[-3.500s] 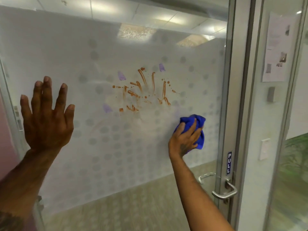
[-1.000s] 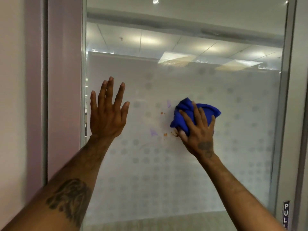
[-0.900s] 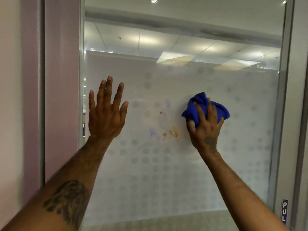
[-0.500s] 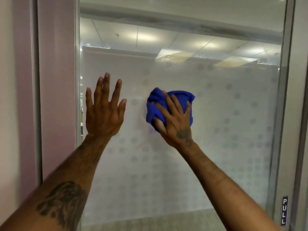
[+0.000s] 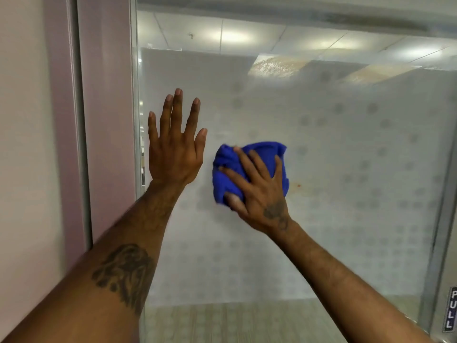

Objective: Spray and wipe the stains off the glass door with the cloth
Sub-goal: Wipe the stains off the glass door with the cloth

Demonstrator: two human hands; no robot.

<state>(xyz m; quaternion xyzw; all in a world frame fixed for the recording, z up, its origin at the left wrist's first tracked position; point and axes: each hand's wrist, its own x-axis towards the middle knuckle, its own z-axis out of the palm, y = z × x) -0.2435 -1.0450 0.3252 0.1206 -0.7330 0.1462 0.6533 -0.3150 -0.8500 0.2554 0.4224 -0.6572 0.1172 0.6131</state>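
Glass door (image 5: 346, 169) w/ frosted dots right in front of me; faint orange stain (image 5: 298, 185) just right of blue cloth (image 5: 249, 167). My right hand (image 5: 259, 194) presses cloth onto glass, grip bunching it. Left hand (image 5: 174, 149) flat on glass, fingers spread.

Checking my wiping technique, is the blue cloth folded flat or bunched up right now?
Bunched up. The cloth bulges in crumpled folds under the right hand, pressed against the glass door.
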